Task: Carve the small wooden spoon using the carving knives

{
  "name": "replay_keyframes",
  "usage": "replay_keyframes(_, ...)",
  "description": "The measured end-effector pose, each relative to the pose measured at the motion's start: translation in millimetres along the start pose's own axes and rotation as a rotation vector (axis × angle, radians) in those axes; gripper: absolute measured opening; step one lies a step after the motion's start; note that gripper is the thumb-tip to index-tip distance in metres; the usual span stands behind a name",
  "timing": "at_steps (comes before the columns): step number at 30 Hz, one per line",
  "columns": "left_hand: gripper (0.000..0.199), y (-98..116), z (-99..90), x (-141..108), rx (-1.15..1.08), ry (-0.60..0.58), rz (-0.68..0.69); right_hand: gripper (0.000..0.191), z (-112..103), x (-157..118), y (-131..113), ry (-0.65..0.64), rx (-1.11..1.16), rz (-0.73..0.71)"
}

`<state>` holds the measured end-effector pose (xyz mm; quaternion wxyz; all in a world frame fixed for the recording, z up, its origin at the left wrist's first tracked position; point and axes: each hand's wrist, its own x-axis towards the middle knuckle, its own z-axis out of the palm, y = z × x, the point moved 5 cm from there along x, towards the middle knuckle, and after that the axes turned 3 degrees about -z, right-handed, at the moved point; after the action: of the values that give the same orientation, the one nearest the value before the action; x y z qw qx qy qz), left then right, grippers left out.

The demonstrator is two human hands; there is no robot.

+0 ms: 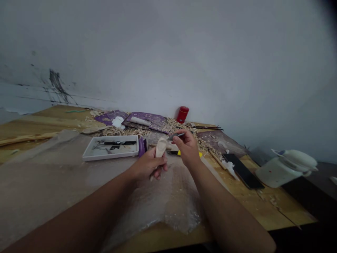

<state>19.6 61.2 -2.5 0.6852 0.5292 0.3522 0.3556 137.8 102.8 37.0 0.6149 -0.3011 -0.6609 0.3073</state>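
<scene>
My left hand (154,164) is closed around a pale piece of carved wood (160,147), its rounded end pointing up and away from me. Pinched in the fingers of my right hand (187,146) is a slim grey tool (176,136), whose tip lies close to the wood's upper end. I cannot make out the exact kind of tool, nor whether it touches the wood. Behind and below my hands lie a yellow-and-black tool handle (179,153) and a purple object (142,146), both partly covered.
Left of my hands, a white tray (110,158) holds a black pen-like tool and small pieces. Wood shavings (173,125) pile toward the wall, near a red canister (182,114). Rightward are a black slab (245,171) and a white lidded container (273,172). Clear plastic sheeting (65,179) covers the tabletop.
</scene>
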Motion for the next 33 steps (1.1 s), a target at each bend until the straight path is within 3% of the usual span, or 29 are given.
replay_keyframes(4,0.015,1,-3.7,2,0.006,0.042,0.037,0.018,3,-3,-10,-0.050,-0.168,-0.111)
replay_keyframes(11,0.018,1,-4.3,0,-0.009,0.076,0.037,0.014,17,-13,-26,-0.160,-0.670,-0.386)
replay_keyframes(14,0.019,0,-3.8,-1,-0.002,0.085,0.039,0.013,20,-15,-26,-0.190,-0.773,-0.426)
replay_keyframes(18,0.018,1,-1.8,-2,-0.022,0.091,0.018,0.016,21,-16,-24,-0.149,-0.744,-0.324)
replay_keyframes(25,0.021,4,-2.7,-4,-0.023,0.144,-0.062,0.016,17,-9,-12,-0.158,-0.437,-0.022)
replay_keyframes(30,0.027,5,-3.4,-3,0.013,0.126,-0.017,0.017,20,-9,-15,-0.330,-0.340,0.014)
replay_keyframes(33,0.026,4,-4.6,-3,0.009,0.122,-0.020,0.017,24,-12,-19,-0.350,-0.412,-0.042)
